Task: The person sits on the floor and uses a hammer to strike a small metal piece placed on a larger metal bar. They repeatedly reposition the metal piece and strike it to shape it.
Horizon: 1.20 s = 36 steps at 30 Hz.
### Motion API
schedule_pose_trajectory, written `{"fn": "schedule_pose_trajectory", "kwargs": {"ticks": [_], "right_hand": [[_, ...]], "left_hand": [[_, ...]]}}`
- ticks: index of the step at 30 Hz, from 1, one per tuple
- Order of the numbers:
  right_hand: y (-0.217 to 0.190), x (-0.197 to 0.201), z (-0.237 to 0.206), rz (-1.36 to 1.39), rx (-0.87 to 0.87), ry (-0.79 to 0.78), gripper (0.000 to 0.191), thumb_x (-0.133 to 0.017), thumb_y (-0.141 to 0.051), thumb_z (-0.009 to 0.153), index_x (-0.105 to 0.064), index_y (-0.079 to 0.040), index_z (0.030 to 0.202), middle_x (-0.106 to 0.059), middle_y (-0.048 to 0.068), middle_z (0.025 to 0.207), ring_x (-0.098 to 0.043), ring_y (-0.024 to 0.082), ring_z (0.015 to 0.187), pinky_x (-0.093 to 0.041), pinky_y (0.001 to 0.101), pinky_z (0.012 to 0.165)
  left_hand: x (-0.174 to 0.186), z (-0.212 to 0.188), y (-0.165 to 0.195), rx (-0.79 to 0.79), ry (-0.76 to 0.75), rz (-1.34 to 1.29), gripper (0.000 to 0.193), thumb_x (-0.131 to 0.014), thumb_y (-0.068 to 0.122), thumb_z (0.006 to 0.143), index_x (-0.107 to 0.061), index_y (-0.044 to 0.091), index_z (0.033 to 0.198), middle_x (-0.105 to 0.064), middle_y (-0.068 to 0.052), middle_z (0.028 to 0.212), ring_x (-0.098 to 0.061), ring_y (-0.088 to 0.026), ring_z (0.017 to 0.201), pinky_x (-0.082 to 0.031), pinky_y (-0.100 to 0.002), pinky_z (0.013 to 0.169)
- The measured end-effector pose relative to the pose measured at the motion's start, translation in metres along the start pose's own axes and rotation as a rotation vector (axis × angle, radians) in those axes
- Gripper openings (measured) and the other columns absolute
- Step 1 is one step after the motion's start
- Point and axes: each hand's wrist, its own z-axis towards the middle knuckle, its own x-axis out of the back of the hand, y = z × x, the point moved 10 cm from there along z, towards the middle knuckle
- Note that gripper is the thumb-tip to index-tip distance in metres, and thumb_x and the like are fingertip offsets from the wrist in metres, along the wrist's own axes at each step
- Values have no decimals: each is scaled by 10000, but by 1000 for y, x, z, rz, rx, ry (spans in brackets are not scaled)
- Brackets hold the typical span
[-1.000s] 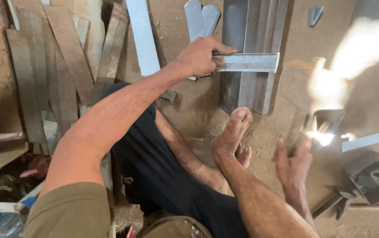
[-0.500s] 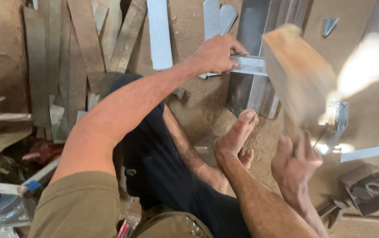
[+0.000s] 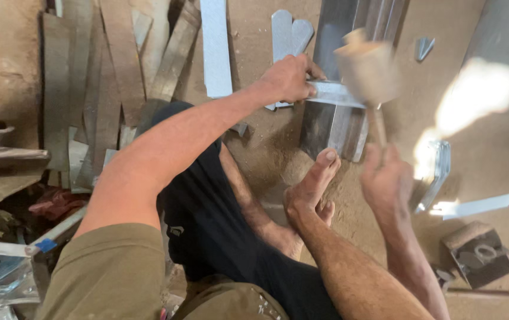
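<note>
Overhead — mallet [image 3: 368, 68] above metal strip [image 3: 334, 93]

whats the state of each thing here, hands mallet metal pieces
left hand: closed on the metal strip, pressing it down
metal strip: flat across the steel beam
steel beam: lying on the sandy floor, a bare foot at its end
right hand: grip closed on the mallet handle
wooden mallet: raised over the strip, motion-blurred

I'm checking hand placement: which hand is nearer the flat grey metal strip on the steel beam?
Left. The left hand presses the metal strip; the right hand grips a wooden mallet below it.
</note>
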Motion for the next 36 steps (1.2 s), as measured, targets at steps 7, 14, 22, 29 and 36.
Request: {"fn": "schedule_pose_trajectory", "kwargs": {"ticks": [7,14,22,29,36], "right_hand": [[73,84,-47,890,404,471,274,-536,-259,1104,-623,-36,971,-572,-15,674,-519,98,554,-430,266,471],[82,-15,7,4,155,175,381,-603,-239,1114,-615,-39,790,-546,0,605,-484,92,519,-366,261,439],[91,89,-83,863,455,630,343,-537,-276,1104,-574,-50,848,-521,1,677,-486,74,543,-374,246,400],[90,-14,13,425,-214,153,326,-491,-326,1077,-580,-125,837,-532,-26,610,-484,74,455,-371,241,325],[68,46,-39,858,357,492,389,-420,-358,1129,-544,-115,852,-469,-3,553,-412,100,398,-307,264,309]], "left_hand": [[7,-3,-7,23,-3,-116,347,-734,93,828,-781,178,1161,-768,-65,723,-690,-132,527,-554,-316,492],[13,-7,-12,14,51,-117,267,-826,144,816,-783,100,1075,-761,-74,797,-692,-140,529,-565,-308,477],[2,7,-20,37,-32,-168,250,-791,127,838,-795,125,1088,-772,-84,764,-704,-139,544,-556,-319,482],[8,10,-7,-197,74,-164,255,-859,131,783,-827,126,1036,-798,-63,838,-707,-114,613,-550,-293,552],[0,12,-10,-355,0,-300,226,-840,105,826,-814,91,1050,-786,-51,811,-690,-108,701,-547,-310,622]]}}
